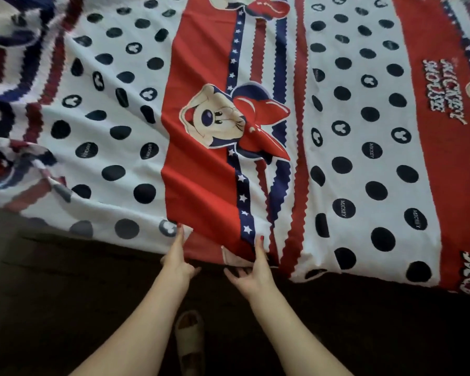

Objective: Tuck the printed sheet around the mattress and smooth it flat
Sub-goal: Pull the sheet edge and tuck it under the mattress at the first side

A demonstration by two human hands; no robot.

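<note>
The printed sheet (pixel 255 109) covers the bed, white with dark dots, red bands, blue star stripes and a cartoon mouse. A fold of the red band stands raised near the front edge. My left hand (pixel 177 260) pinches the sheet's edge at the left of that fold. To the right of the fold, my right hand (pixel 255 270) pinches the hem between thumb and forefinger, its other fingers spread below. The mattress is hidden under the cloth.
The sheet lies bunched and wrinkled at the far left (pixel 14 104). A dark floor (pixel 65 308) runs along the near side of the bed. My sandalled foot (pixel 189 340) stands between my forearms.
</note>
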